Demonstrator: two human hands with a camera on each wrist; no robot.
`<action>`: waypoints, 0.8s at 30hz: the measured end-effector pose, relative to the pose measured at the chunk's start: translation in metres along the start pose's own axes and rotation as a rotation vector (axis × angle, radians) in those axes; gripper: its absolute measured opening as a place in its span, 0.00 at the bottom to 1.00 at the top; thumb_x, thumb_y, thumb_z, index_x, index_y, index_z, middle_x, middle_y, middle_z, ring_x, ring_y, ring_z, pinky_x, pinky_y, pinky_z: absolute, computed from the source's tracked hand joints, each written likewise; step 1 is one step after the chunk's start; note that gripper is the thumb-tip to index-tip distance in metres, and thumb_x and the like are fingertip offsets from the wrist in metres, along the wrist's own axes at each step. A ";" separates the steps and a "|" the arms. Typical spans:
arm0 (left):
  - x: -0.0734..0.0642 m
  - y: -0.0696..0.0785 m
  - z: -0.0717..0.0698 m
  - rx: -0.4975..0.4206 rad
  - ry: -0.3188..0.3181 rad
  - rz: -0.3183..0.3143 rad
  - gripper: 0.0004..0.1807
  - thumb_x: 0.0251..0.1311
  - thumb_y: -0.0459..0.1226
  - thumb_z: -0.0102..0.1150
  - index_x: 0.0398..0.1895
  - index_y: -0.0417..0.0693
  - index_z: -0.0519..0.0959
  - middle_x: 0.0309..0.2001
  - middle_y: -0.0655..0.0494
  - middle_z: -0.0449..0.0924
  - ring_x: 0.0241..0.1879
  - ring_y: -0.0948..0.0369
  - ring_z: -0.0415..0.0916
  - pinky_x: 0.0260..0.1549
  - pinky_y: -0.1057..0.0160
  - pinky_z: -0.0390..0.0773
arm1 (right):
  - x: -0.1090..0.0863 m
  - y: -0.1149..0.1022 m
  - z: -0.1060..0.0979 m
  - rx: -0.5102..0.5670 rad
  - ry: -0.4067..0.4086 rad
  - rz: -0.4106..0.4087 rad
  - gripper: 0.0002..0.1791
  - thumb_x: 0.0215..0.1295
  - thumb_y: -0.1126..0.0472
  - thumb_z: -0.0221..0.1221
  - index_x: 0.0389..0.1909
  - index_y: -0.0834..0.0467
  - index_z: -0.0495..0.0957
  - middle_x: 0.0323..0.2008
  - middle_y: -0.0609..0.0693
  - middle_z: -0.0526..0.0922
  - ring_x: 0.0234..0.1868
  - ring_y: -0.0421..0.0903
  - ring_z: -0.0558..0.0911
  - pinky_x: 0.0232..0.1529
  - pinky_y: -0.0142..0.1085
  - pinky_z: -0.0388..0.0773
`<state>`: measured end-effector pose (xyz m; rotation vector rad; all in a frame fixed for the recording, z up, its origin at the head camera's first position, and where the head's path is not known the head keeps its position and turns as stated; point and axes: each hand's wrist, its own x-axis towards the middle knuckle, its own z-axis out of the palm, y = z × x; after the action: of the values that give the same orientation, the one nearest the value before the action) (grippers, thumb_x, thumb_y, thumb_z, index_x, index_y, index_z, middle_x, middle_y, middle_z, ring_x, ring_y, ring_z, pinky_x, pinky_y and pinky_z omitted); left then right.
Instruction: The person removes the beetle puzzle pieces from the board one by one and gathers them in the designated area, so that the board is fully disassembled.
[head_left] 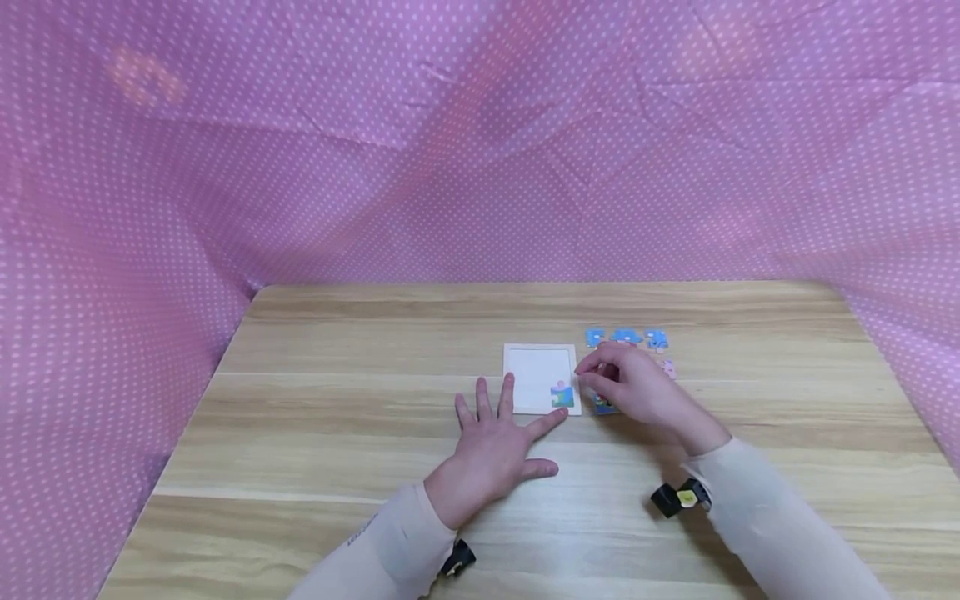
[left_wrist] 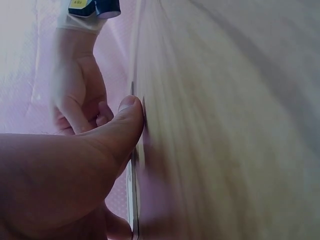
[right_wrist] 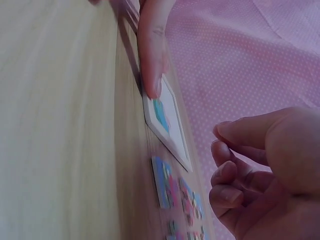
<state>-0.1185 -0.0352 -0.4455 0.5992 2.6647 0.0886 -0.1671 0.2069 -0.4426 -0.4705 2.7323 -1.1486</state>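
Note:
My left hand (head_left: 491, 446) lies with fingers spread at the near side of a white puzzle tray (head_left: 525, 358). Its fingertips touch the tray's left and near edges. One jigsaw piece (head_left: 562, 396), blue and green with a bit of pink, sits in the tray's near right corner, beside the left index fingertip. Above the loose pieces to the tray's right hovers my right hand (head_left: 633, 383). Its fingers are loosely bent, thumb and index tips close together, and nothing shows between them in the right wrist view. This hand hides part of the loose pieces (right_wrist: 162, 182).
Several blue pieces (head_left: 627, 336) form a row at the far right of the tray, and a pink piece (head_left: 669, 368) shows beyond the right hand. The wooden table (head_left: 337, 400) ends at a pink dotted cloth (head_left: 480, 167). Black wrist cameras (head_left: 678, 498) hang near the tabletop.

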 end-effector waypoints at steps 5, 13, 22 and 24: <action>0.001 -0.002 0.001 -0.008 -0.003 -0.002 0.41 0.66 0.73 0.55 0.82 0.95 0.53 0.87 0.31 0.37 0.82 0.20 0.39 0.72 0.15 0.50 | 0.008 -0.004 0.007 -0.001 -0.027 -0.004 0.08 0.77 0.62 0.65 0.50 0.57 0.89 0.39 0.49 0.85 0.36 0.43 0.78 0.34 0.32 0.76; 0.002 -0.004 0.000 -0.005 -0.001 0.000 0.42 0.66 0.74 0.54 0.82 0.95 0.53 0.87 0.32 0.38 0.82 0.20 0.40 0.71 0.15 0.52 | 0.018 -0.011 0.013 0.009 -0.081 0.045 0.09 0.77 0.62 0.65 0.52 0.59 0.88 0.38 0.50 0.85 0.34 0.43 0.78 0.31 0.32 0.78; 0.002 -0.005 -0.001 -0.008 0.008 0.008 0.42 0.65 0.74 0.55 0.82 0.95 0.52 0.88 0.32 0.38 0.82 0.20 0.40 0.70 0.14 0.53 | 0.026 -0.014 0.020 -0.050 -0.104 0.046 0.09 0.77 0.62 0.65 0.51 0.58 0.89 0.39 0.49 0.84 0.34 0.43 0.77 0.30 0.33 0.77; 0.002 -0.005 -0.001 -0.012 0.008 0.007 0.43 0.65 0.74 0.55 0.82 0.96 0.52 0.88 0.32 0.38 0.82 0.20 0.40 0.71 0.14 0.52 | 0.027 -0.014 0.021 -0.059 -0.104 0.042 0.08 0.76 0.62 0.65 0.51 0.58 0.89 0.40 0.49 0.85 0.35 0.43 0.78 0.31 0.33 0.78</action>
<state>-0.1221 -0.0392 -0.4464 0.6062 2.6676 0.1096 -0.1839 0.1743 -0.4477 -0.4639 2.6792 -1.0066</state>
